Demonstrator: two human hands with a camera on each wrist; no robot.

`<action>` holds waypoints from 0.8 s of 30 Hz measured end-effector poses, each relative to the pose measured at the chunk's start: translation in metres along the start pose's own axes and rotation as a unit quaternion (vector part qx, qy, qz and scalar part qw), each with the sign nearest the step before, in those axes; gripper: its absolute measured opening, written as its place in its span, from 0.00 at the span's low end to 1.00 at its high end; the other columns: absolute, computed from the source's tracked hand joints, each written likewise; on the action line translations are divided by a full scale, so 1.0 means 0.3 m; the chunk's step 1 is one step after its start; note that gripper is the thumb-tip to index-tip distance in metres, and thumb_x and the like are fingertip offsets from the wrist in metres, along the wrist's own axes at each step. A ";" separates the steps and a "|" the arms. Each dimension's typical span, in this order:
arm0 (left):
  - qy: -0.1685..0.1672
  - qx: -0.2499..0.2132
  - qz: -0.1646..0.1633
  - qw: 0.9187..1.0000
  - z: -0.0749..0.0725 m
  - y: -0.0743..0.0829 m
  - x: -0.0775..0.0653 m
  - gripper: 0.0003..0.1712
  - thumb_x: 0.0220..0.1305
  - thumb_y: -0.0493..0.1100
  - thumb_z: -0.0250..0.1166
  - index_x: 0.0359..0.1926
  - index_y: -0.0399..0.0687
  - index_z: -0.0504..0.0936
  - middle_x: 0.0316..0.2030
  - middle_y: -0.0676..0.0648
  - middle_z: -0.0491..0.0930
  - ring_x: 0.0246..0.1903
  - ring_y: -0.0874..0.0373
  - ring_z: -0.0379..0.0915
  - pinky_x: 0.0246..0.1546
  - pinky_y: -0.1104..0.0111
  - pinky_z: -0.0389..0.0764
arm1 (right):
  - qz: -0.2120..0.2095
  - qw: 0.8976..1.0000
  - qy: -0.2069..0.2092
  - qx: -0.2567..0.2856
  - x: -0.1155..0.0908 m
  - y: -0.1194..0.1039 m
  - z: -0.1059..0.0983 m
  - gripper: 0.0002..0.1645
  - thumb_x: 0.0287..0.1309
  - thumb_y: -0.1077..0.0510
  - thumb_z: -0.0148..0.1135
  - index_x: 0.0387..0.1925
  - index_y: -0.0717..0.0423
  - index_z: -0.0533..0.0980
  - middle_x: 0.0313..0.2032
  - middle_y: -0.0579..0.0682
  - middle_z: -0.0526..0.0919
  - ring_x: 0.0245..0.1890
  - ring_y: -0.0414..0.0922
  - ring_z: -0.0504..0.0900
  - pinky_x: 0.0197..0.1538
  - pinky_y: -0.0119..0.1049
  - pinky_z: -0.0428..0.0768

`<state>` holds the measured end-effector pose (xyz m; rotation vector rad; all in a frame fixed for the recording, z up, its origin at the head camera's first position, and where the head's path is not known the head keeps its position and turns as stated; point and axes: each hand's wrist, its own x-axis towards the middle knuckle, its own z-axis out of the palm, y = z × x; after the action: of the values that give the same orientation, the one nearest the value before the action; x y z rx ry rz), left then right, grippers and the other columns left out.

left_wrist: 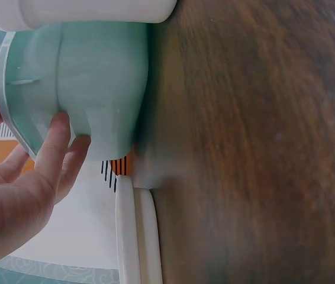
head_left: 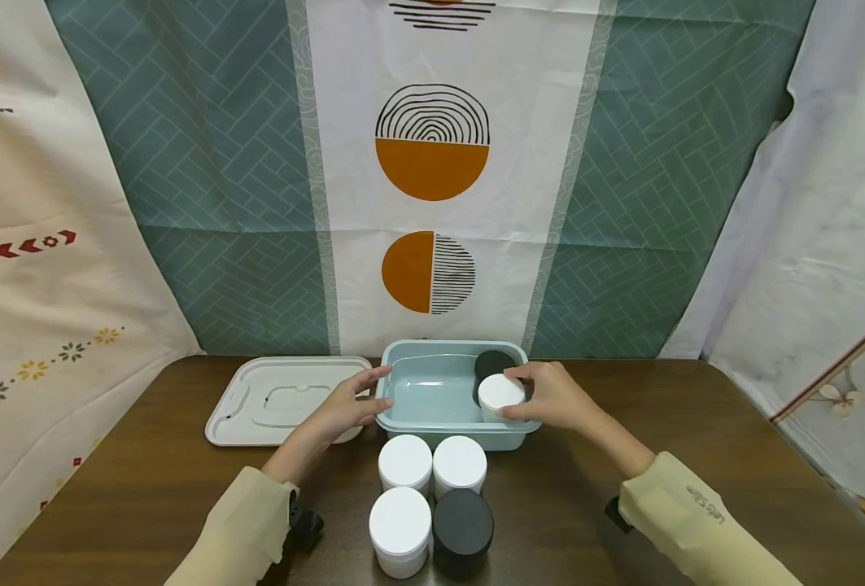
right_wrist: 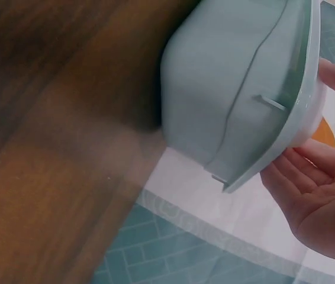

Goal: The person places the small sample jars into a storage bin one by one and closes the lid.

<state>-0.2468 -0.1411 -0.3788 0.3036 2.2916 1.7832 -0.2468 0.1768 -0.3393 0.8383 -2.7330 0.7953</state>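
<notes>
A light blue plastic tub (head_left: 432, 439) stands toward the back of the table, with a black-lidded jar (head_left: 492, 363) in its right end. In front of that jar, my right hand (head_left: 552, 396) grips a white lidded jar (head_left: 501, 391) by its sides, low within the tub. At the tub's left end, my left hand (head_left: 347, 400) holds the rim; the left wrist view shows fingers (left_wrist: 55, 142) against the outer wall. From the right wrist view, the tub's wall and rim (right_wrist: 300, 112) hide most of the held jar.
Before the tub stand a black jar (head_left: 463, 525) and several white jars (head_left: 400, 525), grouped closely. A white lid (head_left: 286, 399) lies flat left of the tub, partly behind my left hand. Patterned cloth (head_left: 432, 268) hangs along the table's back edge.
</notes>
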 end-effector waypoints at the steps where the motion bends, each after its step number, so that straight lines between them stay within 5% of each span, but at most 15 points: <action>1: 0.000 -0.001 0.000 1.000 0.000 0.001 0.000 0.33 0.61 0.37 0.58 0.66 0.40 0.59 0.63 0.30 0.56 0.56 0.40 0.65 0.46 0.58 0.76 | -0.009 1.000 -0.006 -0.006 0.004 -0.001 0.000 0.31 0.34 0.52 0.75 0.42 0.66 0.79 0.34 0.52 0.83 0.28 0.38 0.75 0.28 0.28 0.73; 6: 0.000 -0.003 -0.002 1.000 0.001 0.002 -0.001 0.33 0.61 0.37 0.58 0.66 0.40 0.59 0.63 0.31 0.57 0.56 0.40 0.65 0.46 0.58 0.77 | -0.037 0.998 -0.046 -0.022 0.021 -0.001 0.002 0.18 0.35 0.52 0.74 0.25 0.60 0.78 0.21 0.43 0.77 0.21 0.34 0.66 0.23 0.25 0.66; 14: -0.002 -0.004 -0.001 1.000 0.004 0.002 -0.002 0.33 0.61 0.37 0.58 0.66 0.40 0.59 0.63 0.31 0.56 0.56 0.40 0.65 0.46 0.58 0.76 | -0.004 0.997 -0.080 -0.010 0.029 0.025 -0.008 0.31 0.34 0.51 0.75 0.41 0.67 0.80 0.36 0.56 0.84 0.28 0.37 0.77 0.27 0.27 0.73; 24: -0.002 -0.009 0.000 1.000 0.002 0.002 -0.002 0.33 0.61 0.36 0.58 0.66 0.40 0.59 0.64 0.32 0.55 0.57 0.40 0.64 0.47 0.58 0.76 | -0.018 0.995 -0.095 0.014 0.021 0.037 -0.038 0.26 0.38 0.54 0.73 0.41 0.65 0.80 0.38 0.55 0.83 0.38 0.48 0.80 0.39 0.40 0.79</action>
<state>-0.2459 -0.1407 -0.3782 0.3038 2.2724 1.7993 -0.2581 0.1877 -0.3326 1.0157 -2.8669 0.7850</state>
